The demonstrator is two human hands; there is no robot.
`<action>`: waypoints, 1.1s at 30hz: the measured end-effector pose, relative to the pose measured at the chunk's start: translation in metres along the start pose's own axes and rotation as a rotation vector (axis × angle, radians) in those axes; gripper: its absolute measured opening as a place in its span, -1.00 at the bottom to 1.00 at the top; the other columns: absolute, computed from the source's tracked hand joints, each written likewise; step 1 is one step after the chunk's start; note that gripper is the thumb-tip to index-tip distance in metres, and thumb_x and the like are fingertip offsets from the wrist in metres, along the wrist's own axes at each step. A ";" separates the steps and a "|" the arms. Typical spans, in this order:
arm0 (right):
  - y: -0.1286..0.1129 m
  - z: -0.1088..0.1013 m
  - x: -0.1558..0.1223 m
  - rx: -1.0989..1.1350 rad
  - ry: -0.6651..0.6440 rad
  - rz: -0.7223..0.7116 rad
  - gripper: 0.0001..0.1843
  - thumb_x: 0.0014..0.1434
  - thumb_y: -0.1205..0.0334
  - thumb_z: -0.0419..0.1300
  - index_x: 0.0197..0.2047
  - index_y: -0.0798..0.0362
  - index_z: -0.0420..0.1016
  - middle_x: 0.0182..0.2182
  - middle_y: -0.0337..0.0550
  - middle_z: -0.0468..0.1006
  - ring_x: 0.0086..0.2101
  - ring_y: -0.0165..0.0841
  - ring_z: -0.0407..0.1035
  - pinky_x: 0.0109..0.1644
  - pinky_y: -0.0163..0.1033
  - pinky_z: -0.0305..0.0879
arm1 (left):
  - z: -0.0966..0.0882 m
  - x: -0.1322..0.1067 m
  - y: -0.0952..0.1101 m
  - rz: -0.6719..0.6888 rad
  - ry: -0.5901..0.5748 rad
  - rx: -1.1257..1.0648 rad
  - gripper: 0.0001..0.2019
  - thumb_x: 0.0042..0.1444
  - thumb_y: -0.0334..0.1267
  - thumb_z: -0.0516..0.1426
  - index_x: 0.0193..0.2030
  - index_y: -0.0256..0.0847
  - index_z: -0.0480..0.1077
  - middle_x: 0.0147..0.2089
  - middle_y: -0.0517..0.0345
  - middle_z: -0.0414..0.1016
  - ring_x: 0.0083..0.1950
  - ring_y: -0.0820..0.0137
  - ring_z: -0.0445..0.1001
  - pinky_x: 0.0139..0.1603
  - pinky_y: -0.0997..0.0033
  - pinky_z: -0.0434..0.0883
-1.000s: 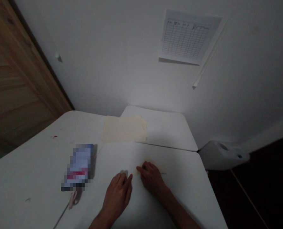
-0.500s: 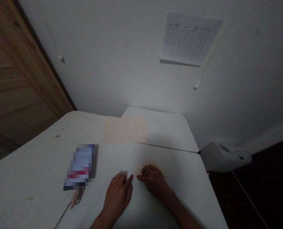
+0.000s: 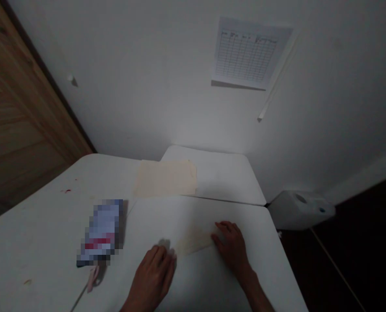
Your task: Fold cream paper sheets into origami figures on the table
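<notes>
My left hand (image 3: 152, 277) rests palm down on the white table (image 3: 212, 216), its fingertips at the left end of a thin cream sheet of paper (image 3: 194, 239). My right hand (image 3: 230, 247) lies flat at the sheet's right end, with its fingers touching the paper and not gripping it. Farther back lies a cream paper folder or sheaf (image 3: 165, 178). Left of my hands is a flat package (image 3: 101, 232), blurred so that its print cannot be read, with a small pink tag (image 3: 93, 278) at its near end.
A second white table (image 3: 219, 177) abuts the far edge. A wooden door (image 3: 20, 112) stands at the left, and a printed grid sheet (image 3: 248, 54) hangs on the wall. A white plastic container (image 3: 299, 210) sits beyond the right edge, above a dark floor.
My right hand has slid right and away from my left hand, uncovering more of the thin sheet. My left hand has shifted slightly down and left, and the view has tilted slightly.
</notes>
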State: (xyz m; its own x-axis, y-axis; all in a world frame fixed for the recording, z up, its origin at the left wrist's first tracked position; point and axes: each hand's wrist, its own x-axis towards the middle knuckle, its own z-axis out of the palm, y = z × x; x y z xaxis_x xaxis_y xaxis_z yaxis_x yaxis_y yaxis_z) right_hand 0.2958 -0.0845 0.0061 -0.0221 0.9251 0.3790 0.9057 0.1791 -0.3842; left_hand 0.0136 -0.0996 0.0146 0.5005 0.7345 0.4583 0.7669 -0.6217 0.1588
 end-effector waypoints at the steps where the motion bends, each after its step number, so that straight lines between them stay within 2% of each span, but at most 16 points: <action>1: 0.002 -0.001 0.000 0.001 -0.010 0.006 -0.66 0.24 0.13 0.17 0.07 -0.01 0.45 -0.06 -0.04 0.49 -0.07 -0.19 0.34 0.05 -0.03 0.27 | 0.002 0.004 -0.001 0.019 -0.009 -0.011 -0.81 0.30 -0.27 0.00 -0.27 -0.17 0.42 -0.29 0.06 0.43 -0.22 0.25 0.43 -0.16 0.18 0.45; 2: 0.003 -0.002 0.000 0.009 -0.024 0.008 -0.66 0.23 0.14 0.18 0.07 -0.01 0.45 -0.06 -0.05 0.49 -0.07 -0.19 0.35 0.05 -0.04 0.27 | 0.006 0.009 -0.003 0.050 -0.011 -0.023 -0.78 0.31 -0.27 -0.02 -0.28 -0.17 0.42 -0.29 0.07 0.45 -0.21 0.26 0.44 -0.15 0.20 0.46; 5: 0.000 -0.003 0.005 0.046 -0.067 0.003 -0.67 0.21 0.20 0.21 0.06 -0.01 0.46 -0.08 -0.08 0.51 -0.07 -0.21 0.36 0.06 -0.07 0.27 | 0.022 0.031 -0.008 0.124 0.077 -0.027 -0.75 0.36 -0.30 -0.10 -0.08 -0.20 0.40 -0.18 0.05 0.53 -0.14 0.28 0.48 -0.03 0.19 0.46; 7: -0.001 -0.002 0.008 0.057 -0.080 -0.003 -0.67 0.20 0.22 0.23 0.05 -0.01 0.47 -0.08 -0.08 0.52 -0.06 -0.21 0.37 0.08 -0.06 0.26 | 0.031 0.047 -0.009 0.150 0.059 -0.026 -0.74 0.37 -0.31 -0.11 -0.01 -0.20 0.37 -0.17 0.07 0.53 -0.13 0.29 0.49 -0.03 0.22 0.46; 12: -0.002 0.002 0.011 0.065 -0.068 -0.033 -0.66 0.21 0.25 0.20 0.07 -0.03 0.45 -0.03 -0.09 0.52 -0.03 -0.22 0.38 0.13 -0.02 0.23 | 0.038 0.072 0.007 0.122 -0.018 -0.039 -0.77 0.33 -0.30 -0.06 -0.23 -0.19 0.39 -0.28 0.07 0.43 -0.20 0.30 0.43 -0.10 0.22 0.45; 18: -0.006 0.002 0.012 0.118 -0.071 -0.040 -0.69 0.22 0.31 0.17 0.05 0.00 0.47 -0.07 -0.10 0.54 -0.05 -0.24 0.37 0.10 -0.07 0.25 | 0.041 0.076 0.025 0.144 -0.079 -0.104 -0.82 0.28 -0.40 -0.04 -0.23 -0.21 0.37 -0.21 0.04 0.39 -0.19 0.29 0.38 -0.13 0.22 0.43; 25: -0.007 0.002 0.018 0.212 -0.100 -0.040 -0.66 0.18 0.39 0.17 0.04 0.02 0.47 -0.18 -0.12 0.54 -0.12 -0.24 0.35 0.05 -0.09 0.27 | 0.052 0.078 0.025 0.197 -0.167 -0.260 -0.72 0.14 -0.59 0.00 -0.14 -0.18 0.38 -0.10 0.06 0.41 -0.10 0.31 0.40 -0.05 0.28 0.43; 33: -0.011 -0.005 0.032 0.418 -0.139 0.006 -0.57 0.14 0.49 0.09 0.06 0.01 0.44 -0.17 -0.13 0.49 -0.18 -0.33 0.39 -0.01 -0.20 0.34 | 0.055 0.080 0.024 0.167 -0.144 -0.247 -0.72 0.09 -0.60 0.01 -0.15 -0.22 0.39 -0.10 0.00 0.41 -0.10 0.29 0.39 -0.09 0.28 0.44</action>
State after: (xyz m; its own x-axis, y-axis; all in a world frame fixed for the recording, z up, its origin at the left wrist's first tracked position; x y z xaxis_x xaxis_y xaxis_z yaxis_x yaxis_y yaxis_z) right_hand 0.2877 -0.0588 0.0263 -0.0999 0.9579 0.2693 0.6573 0.2667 -0.7049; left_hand 0.0942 -0.0405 0.0069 0.6764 0.6369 0.3700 0.5579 -0.7710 0.3071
